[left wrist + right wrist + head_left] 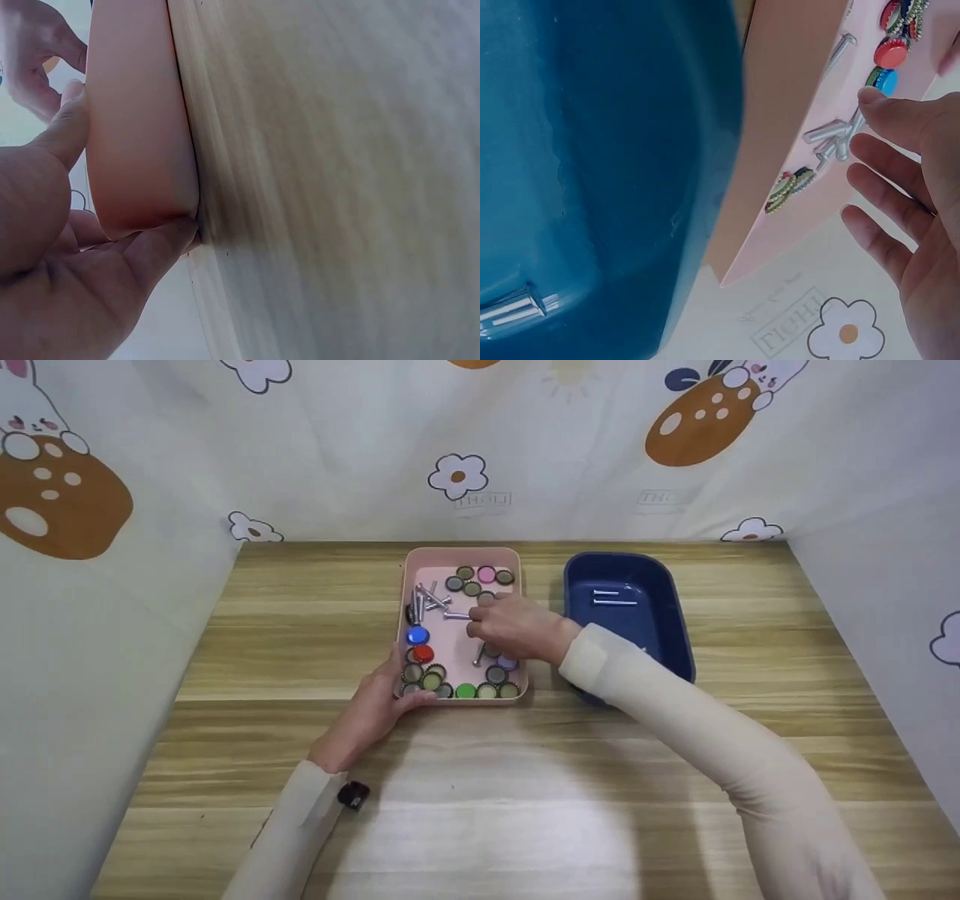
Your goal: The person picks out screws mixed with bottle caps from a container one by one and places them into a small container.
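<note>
My left hand (371, 705) grips the near left corner of a pink tray (465, 702), thumb over the front rim. In the left wrist view, its fingers (161, 247) press the tray's lower corner. My right hand (517, 624) hangs over the tray with its fingertips beside a silver screw (456, 616). The right wrist view shows that hand's fingers (885, 169) loosely bent and apart, with nothing clearly held. More screws (431, 601) are piled at the tray's left side. Bottle caps lie around the edges, among them a blue cap (418, 635), a red cap (424, 653) and a green cap (466, 691).
Right of the pink tray stands a dark blue tray (679, 622), partly covered by the right forearm. Inside it lie a few screws (615, 602). Both trays rest on a wood-grain table (300, 615). A patterned curtain (360, 450) closes off the back and sides.
</note>
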`<state>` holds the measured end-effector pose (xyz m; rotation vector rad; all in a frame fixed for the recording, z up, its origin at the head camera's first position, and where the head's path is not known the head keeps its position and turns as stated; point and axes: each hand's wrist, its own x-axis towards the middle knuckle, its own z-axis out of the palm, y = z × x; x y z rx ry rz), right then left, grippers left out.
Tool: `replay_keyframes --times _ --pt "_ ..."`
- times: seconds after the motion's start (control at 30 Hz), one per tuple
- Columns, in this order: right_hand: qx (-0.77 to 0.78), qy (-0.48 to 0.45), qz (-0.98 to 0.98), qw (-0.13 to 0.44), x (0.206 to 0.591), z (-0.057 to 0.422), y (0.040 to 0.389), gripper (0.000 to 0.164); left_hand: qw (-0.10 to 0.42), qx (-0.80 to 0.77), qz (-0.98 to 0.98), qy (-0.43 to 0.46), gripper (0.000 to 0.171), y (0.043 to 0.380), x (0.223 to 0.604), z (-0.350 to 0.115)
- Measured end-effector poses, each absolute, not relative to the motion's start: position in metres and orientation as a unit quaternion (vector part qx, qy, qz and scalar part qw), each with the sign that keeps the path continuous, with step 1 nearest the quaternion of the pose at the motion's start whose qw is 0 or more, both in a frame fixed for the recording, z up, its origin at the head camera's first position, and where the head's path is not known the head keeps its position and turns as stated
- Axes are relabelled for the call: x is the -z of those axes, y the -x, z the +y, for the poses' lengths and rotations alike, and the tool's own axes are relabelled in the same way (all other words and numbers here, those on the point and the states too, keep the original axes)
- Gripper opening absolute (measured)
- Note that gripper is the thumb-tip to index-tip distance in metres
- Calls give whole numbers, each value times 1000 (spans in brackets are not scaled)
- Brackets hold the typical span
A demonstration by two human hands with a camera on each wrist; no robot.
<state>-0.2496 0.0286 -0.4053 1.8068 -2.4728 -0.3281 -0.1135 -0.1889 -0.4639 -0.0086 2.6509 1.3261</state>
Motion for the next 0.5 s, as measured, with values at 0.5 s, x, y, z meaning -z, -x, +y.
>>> replay_keyframes --times 0.5 --pt "109 -588 -800 36 409 21 252 13 83 -430 899 -2 103 114 466 -192"
